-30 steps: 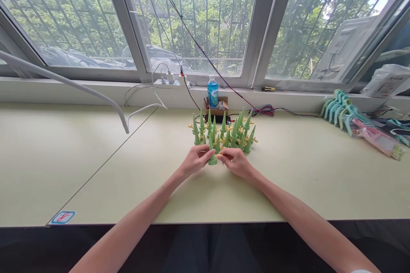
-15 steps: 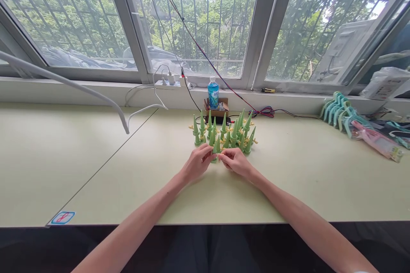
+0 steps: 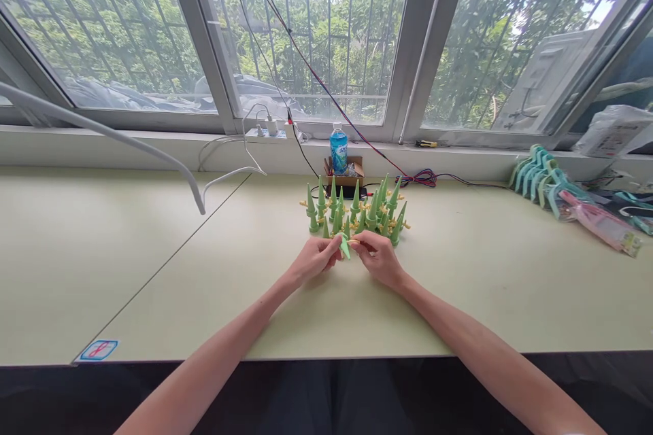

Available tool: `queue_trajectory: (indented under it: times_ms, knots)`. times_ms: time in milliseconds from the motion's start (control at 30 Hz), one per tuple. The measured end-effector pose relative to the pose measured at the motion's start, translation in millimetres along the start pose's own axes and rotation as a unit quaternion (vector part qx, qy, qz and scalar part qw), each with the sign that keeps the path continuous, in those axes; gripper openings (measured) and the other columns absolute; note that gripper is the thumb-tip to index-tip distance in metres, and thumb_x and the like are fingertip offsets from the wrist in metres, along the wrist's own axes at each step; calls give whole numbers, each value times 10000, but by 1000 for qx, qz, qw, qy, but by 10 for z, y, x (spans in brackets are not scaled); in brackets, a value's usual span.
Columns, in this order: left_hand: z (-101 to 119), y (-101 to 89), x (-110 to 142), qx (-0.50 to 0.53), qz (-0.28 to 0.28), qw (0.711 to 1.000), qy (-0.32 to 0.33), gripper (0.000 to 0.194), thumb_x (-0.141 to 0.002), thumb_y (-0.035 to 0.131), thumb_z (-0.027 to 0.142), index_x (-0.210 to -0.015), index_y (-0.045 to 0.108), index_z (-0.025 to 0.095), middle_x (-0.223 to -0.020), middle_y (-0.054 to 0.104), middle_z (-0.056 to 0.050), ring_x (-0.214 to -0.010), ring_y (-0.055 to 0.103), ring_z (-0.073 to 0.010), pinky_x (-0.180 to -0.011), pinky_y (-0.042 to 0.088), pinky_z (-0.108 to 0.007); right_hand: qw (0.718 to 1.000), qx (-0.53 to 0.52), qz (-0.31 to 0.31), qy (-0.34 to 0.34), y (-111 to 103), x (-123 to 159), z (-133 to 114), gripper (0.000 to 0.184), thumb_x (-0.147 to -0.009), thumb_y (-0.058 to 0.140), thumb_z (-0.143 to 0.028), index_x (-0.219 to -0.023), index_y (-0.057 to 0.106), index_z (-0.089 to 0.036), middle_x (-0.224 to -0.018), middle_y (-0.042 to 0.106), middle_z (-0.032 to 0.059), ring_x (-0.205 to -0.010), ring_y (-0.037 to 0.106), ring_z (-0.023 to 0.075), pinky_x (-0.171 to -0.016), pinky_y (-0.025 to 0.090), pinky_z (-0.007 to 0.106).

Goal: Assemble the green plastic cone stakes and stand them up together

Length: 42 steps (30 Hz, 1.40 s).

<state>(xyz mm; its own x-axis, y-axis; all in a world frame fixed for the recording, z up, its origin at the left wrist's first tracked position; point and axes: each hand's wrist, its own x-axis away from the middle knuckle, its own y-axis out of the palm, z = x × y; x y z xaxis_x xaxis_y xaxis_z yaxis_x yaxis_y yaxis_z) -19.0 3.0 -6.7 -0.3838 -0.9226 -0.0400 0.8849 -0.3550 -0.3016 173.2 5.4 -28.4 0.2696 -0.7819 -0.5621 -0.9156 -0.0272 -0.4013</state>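
Observation:
In the head view, my left hand [image 3: 317,258] is closed around the base of a green plant watering spike [image 3: 345,249], whose pointed end tilts down towards me. My right hand [image 3: 378,257] pinches a small yellow valve [image 3: 353,241] at the spike's side; the fingers partly hide it. Just beyond both hands stand several more green watering spikes [image 3: 374,211], points up, many with yellow valves sticking out sideways.
Behind the spikes are a phone [image 3: 352,191], a small cardboard box [image 3: 357,166] and a blue bottle [image 3: 338,151]. Coiled cables [image 3: 423,178] lie to their right. Hangers [image 3: 543,180] sit at the far right. A white tube [image 3: 153,148] crosses the left side.
The spike in my left hand has turned from point up to point down towards me. My right hand has risen slightly and stays at the spike's side.

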Motion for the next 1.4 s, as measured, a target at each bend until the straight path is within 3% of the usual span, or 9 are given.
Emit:
queue_trajectory:
  times_ms: [133, 367, 600, 733, 933, 1033, 1167, 1400]
  knots:
    - [29, 2, 19, 40, -15, 999, -13, 570, -853, 472, 649, -595, 535, 146, -425, 429, 33, -352, 342, -60, -363, 227, -199, 1000, -5, -6, -5, 1, -2, -19, 340, -934, 502, -458, -815, 648, -174, -711, 563, 34, -597, 444, 131, -539, 372, 254]
    - [8, -28, 36, 15, -18, 998, 55, 417, -867, 543, 539, -693, 484, 164, -468, 375, 66, -408, 341, -59, -412, 242, -195, 995, -79, -23, 59, 12, 7, -31, 366, -898, 536, -498, -755, 603, -168, -578, 480, -7, -504, 404, 113, -465, 338, 243]
    - [-32, -15, 14, -50, 32, 987, 153, 284, -847, 611, 419, -808, 585, 140, -625, 455, 26, -525, 360, -68, -453, 329, -194, 972, -191, -56, 124, 11, 22, -56, 361, -880, 563, -502, -756, 593, -164, -493, 391, -53, -416, 334, 82, -406, 277, 231]
    - [-64, -14, -3, -76, 52, 980, 175, 270, -854, 610, 407, -860, 630, 138, -668, 491, 9, -562, 381, -75, -475, 351, -189, 963, -226, -58, 137, 16, 13, -65, 364, -861, 587, -510, -750, 587, -164, -493, 375, -60, -406, 336, 77, -387, 276, 226]
    - [-29, -14, 6, -21, 52, 986, 156, 327, -829, 638, 463, -868, 570, 145, -676, 494, 22, -502, 407, -56, -442, 337, -183, 964, -235, -18, 123, 20, -4, -105, 376, -852, 603, -522, -739, 566, -165, -497, 381, -63, -389, 347, 70, -365, 270, 216]
    - [-9, -31, 10, 35, 55, 990, 124, 440, -865, 535, 569, -800, 564, 135, -550, 458, 41, -426, 399, -56, -411, 310, -184, 972, -214, 14, 97, 13, -1, -108, 358, -872, 589, -503, -752, 558, -167, -521, 385, -58, -408, 351, 70, -377, 275, 215]
    - [18, -38, 14, 90, -13, 995, 39, 670, -877, 361, 693, -622, 574, 111, -435, 435, 14, -347, 371, -61, -364, 254, -195, 988, -143, 20, 46, 6, 8, -102, 322, -896, 571, -457, -762, 572, -164, -574, 441, -28, -477, 386, 86, -432, 313, 224]
    - [35, -25, 30, 148, -78, 986, -12, 677, -863, 401, 694, -655, 617, 87, -491, 496, -20, -394, 412, -73, -367, 276, -198, 998, -66, 13, -18, 3, 6, -139, 289, -917, 546, -390, -762, 610, -155, -646, 507, 5, -550, 418, 101, -490, 332, 230]
